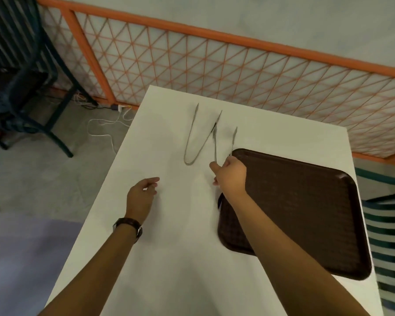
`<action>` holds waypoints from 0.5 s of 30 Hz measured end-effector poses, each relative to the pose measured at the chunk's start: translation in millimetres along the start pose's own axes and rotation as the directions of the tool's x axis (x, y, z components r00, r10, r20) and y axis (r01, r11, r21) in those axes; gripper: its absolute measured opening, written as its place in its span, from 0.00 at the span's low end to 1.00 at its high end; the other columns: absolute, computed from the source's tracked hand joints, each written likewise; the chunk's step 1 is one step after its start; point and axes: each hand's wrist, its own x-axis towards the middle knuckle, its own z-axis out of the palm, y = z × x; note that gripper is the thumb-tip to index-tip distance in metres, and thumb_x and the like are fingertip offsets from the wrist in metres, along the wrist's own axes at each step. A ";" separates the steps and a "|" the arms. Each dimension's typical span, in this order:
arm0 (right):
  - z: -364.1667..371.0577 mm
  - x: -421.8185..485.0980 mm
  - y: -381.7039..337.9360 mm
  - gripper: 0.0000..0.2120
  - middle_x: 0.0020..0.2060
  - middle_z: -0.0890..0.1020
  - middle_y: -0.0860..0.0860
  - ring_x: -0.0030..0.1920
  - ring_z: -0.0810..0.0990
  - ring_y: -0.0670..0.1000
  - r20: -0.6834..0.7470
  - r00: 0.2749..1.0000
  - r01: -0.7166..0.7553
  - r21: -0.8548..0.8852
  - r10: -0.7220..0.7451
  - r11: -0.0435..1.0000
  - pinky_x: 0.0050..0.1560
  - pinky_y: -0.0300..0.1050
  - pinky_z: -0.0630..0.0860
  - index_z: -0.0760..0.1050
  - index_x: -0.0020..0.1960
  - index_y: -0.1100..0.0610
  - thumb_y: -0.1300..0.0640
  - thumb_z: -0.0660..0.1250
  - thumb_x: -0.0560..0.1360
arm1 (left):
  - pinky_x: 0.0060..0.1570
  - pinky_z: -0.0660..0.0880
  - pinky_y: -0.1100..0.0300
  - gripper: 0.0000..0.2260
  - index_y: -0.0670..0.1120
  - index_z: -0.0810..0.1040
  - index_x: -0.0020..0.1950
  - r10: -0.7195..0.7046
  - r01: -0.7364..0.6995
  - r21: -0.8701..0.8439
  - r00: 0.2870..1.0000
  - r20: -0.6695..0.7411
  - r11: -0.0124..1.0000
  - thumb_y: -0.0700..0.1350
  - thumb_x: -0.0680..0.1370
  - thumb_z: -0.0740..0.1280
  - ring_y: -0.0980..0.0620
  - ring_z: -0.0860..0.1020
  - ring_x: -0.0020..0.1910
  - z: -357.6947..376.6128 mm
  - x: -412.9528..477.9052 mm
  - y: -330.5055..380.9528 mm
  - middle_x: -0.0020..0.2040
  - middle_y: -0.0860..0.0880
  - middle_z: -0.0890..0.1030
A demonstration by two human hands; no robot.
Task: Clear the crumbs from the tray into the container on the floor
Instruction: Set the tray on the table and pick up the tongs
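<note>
A dark brown tray (306, 213) lies flat on the right half of the white table (169, 247). No crumbs show on it at this sharpness. My right hand (230, 176) is at the tray's far left corner, shut on the bend of a pair of metal tongs (217, 142) whose arms point away from me. A second pair of metal tongs (192, 137) lies on the table just left of them. My left hand (141, 195), with a watch on the wrist, rests on the table with fingers loosely curled and nothing in it. No container is in view.
An orange lattice fence (214, 71) runs behind the table. A dark metal chair (27, 87) and white cables (105, 126) are on the grey floor at left. A green striped chair (388, 236) stands at the right edge.
</note>
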 end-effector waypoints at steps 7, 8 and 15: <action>-67.9 -79.3 46.3 0.19 0.29 0.75 0.55 0.30 0.73 0.51 -0.047 0.973 0.207 -0.246 -0.225 0.947 0.35 0.50 0.75 0.65 0.28 0.58 0.53 0.71 0.69 | 0.63 0.68 0.56 0.18 0.43 0.71 0.67 0.066 -0.081 0.257 0.995 0.069 0.963 0.40 0.76 0.63 0.43 0.72 0.63 76.8 55.4 32.9 0.67 0.40 0.70; -75.8 -89.1 58.2 0.19 0.30 0.75 0.54 0.31 0.75 0.52 -0.065 0.962 0.238 -0.269 -0.264 0.933 0.35 0.50 0.75 0.64 0.28 0.56 0.52 0.71 0.69 | 0.66 0.66 0.53 0.22 0.43 0.68 0.69 0.069 -0.085 0.303 0.996 0.063 0.949 0.42 0.76 0.64 0.42 0.70 0.65 88.2 61.2 37.0 0.68 0.39 0.67; -115.2 -121.5 135.3 0.18 0.43 0.85 0.51 0.41 0.80 0.44 -0.207 0.910 0.274 -0.351 -0.360 0.895 0.40 0.29 0.73 0.68 0.26 0.59 0.52 0.72 0.66 | 0.67 0.60 0.42 0.43 0.43 0.49 0.75 0.040 -0.024 0.576 0.999 -0.016 0.817 0.53 0.70 0.72 0.39 0.60 0.70 148.3 93.0 48.9 0.73 0.39 0.58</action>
